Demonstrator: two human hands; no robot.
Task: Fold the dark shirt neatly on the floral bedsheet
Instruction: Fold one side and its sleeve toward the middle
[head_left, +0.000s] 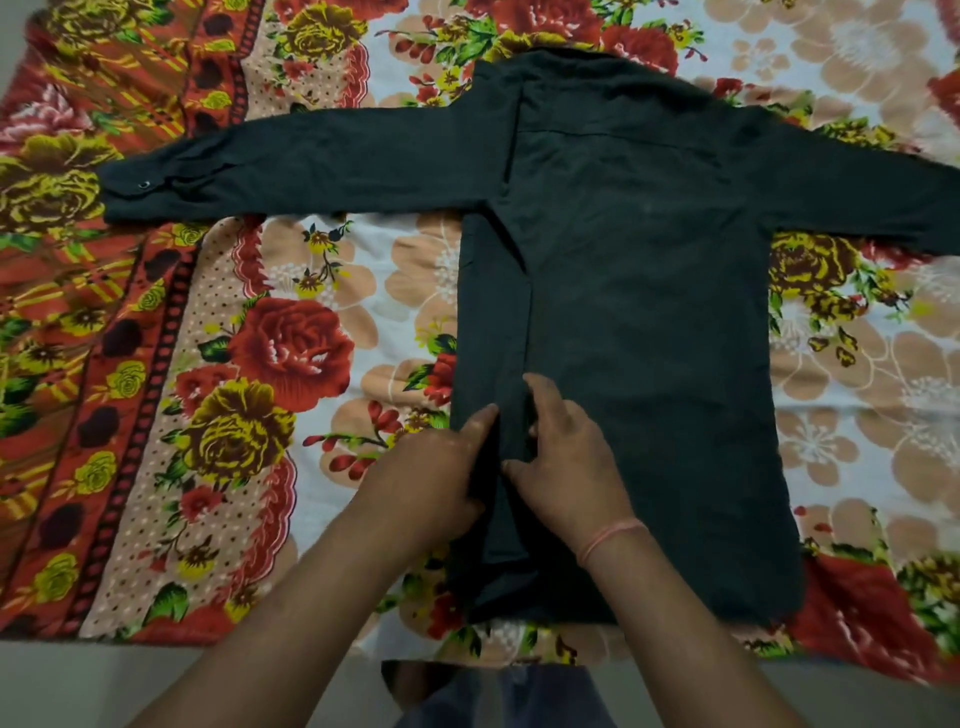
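left hand (441, 467) pinches shirt (649, 312) fold near hem | right hand (566, 462) flat, pressing it | I fear sleeve (311, 166) drags, fold skews

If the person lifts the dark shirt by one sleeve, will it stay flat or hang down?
The dark shirt is probably floppy: its cloth shows soft wrinkles and a folded side strip. The left sleeve would likely droop and drag the body. It seems light, lying thin on the bedsheet.

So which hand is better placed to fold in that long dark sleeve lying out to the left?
Probably left hand: it sits on the black shirt's left fold, nearer that sleeve.
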